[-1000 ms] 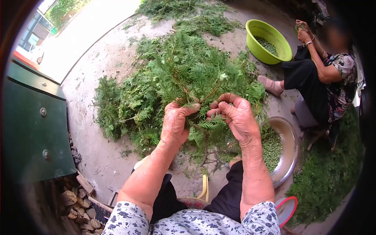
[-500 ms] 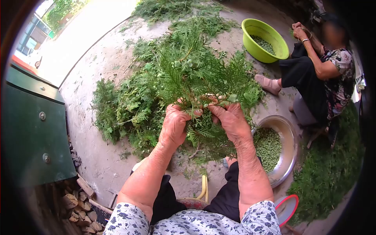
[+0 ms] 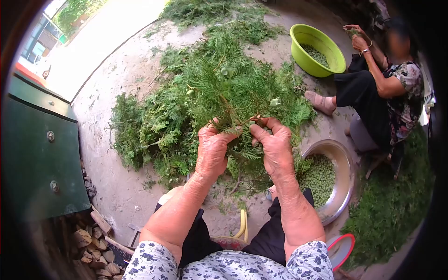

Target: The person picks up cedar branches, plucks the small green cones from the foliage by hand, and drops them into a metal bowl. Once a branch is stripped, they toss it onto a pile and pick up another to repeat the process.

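A leafy green conifer branch (image 3: 221, 95) with flat, scale-like sprays is held up in front of me. Pale green cones grow on it, one cone (image 3: 275, 101) at its right side and others near the middle. My left hand (image 3: 213, 148) is closed around the branch's lower stem. Beside it my right hand (image 3: 276, 145) is closed too, thumb and forefinger pinching at a twig of the same branch. Whether a cone sits between those fingertips is hidden. Below and behind the branch spreads a pile of cut branches (image 3: 163, 126) on the ground.
A steel basin (image 3: 346, 175) with many green cones stands by my right knee. Farther off is a lime-green basin (image 3: 298, 51), also holding cones. A co-worker (image 3: 396, 84) sits at right, handling a sprig. A green metal panel (image 3: 42, 158) and chopped wood (image 3: 95, 249) lie left.
My right hand has shifted slightly, and the right-hand cone now shows higher, clear of its fingers. Slightly farther apart, the co-worker's hands now show a sprig between them.
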